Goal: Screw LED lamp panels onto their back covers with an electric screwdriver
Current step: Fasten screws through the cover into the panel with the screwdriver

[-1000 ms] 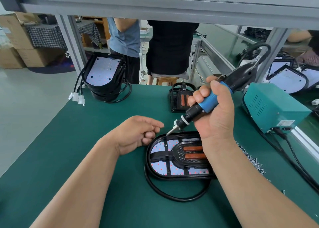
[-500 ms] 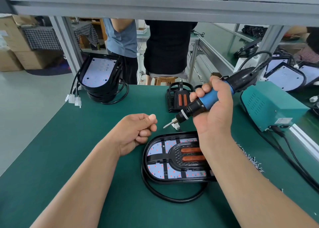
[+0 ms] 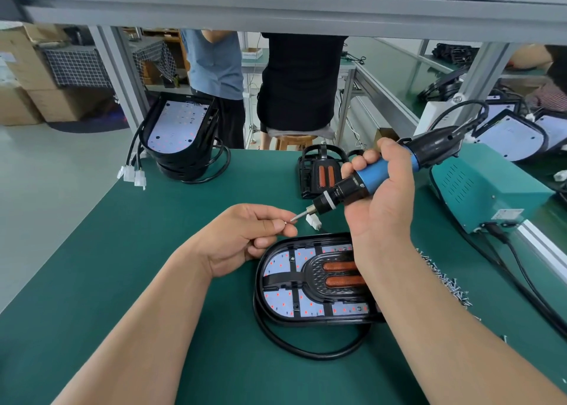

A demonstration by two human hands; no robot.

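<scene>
The move ahead turns on the gap between the bit (image 3: 302, 215) of the electric screwdriver (image 3: 377, 176) and the screw (image 3: 285, 222) offered to it, both held in the air just beyond the far edge of the LED lamp panel (image 3: 280, 265).

The right hand (image 3: 383, 208) has its grip wrapped round the blue barrel. The tool's long axis slants from high on the right down to the left, so the tip points straight at the left hand (image 3: 242, 239). That hand's grip is a pinch of thumb and forefinger on what looks like a small silver screw, too tiny to make out its head or which way it faces. Tip and screw are just beside each other, perhaps touching; I cannot tell which.

The panel sits in its black back cover (image 3: 260, 288), flat on the green surface (image 3: 138, 266), directly below both hands and partly hidden by the right wrist. A white connector (image 3: 313, 221) lies just past the cover's far rim, under the bit. Loose screws (image 3: 445, 282) are scattered to the cover's right.

My reading is that the screw is being seated on the bit. The left hand is the nearer one for closing that gap along the tool's axis.
</scene>
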